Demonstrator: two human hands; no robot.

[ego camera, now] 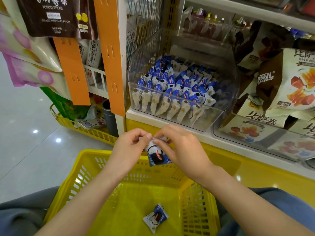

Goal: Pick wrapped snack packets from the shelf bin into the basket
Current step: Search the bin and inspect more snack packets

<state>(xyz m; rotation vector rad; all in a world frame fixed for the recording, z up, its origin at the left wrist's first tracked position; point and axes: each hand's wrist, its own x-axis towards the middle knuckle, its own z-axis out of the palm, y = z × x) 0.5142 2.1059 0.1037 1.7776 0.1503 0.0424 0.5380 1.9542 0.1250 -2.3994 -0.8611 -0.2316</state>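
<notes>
Both my hands are up over the far rim of the yellow basket [88,160], just near of the shelf edge. My left hand [129,147] and right hand [180,149] pinch the same snack packet [156,154] btwn them, thumbs and forefingers curled on its top seam, left hand on the left corner, right hand on the right. The packet hangs upright, blue-and-white w/ a dark round cookie print, its lower end dangling just above the basket's far wall.

A 2nd packet [156,218] of the same kind lies flat on the basket floor, near side, a bit right of centre, tilted.

Far of my hands, on the shelf, sits the clear bin [226,92], packed w/ rows of the same packets, standing on end. To its right, bigger cream-and-brown snack bags [289,79] in another clear bin.
</notes>
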